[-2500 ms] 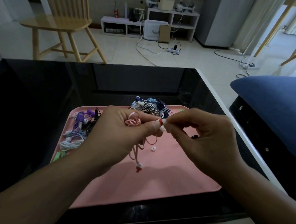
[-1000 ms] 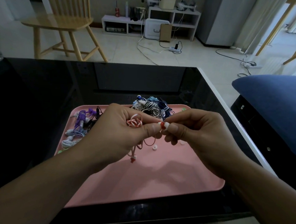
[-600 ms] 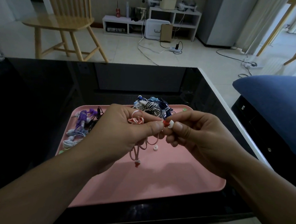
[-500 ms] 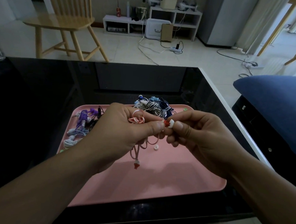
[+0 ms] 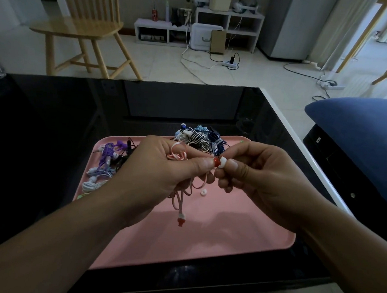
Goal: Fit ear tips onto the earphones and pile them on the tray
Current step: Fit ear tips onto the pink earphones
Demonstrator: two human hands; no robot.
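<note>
While left fingers [image 5: 204, 164] pinch red earbud [image 5: 215, 161], right fingers [image 5: 234, 169] — white tip [image 5: 222, 163].

Pink tray [image 5: 216, 243] — white ear tip [image 5: 222, 163], red earbud [image 5: 216, 162]

Dim up close, bright at the back — daylight pours in from the upper right and washes the pale tiled floor [image 5: 248, 81] almost white there. The glossy black table [image 5: 53, 126] swallows light and mirrors the room in faint grey panels; a small white glare spot sits at its near edge, bottom centre. The flat pink plastic tray [image 5: 228, 227] reads muted, with soft shadows of both forearms falling across it. The left hand [image 5: 161, 173] and right hand [image 5: 260, 180] are sharp enough but underlit. Wide-angle bending is plain — table edges and the light wooden spindle-back chair [image 5: 82, 26] lean outward. Slight softness toward the corners.
</note>
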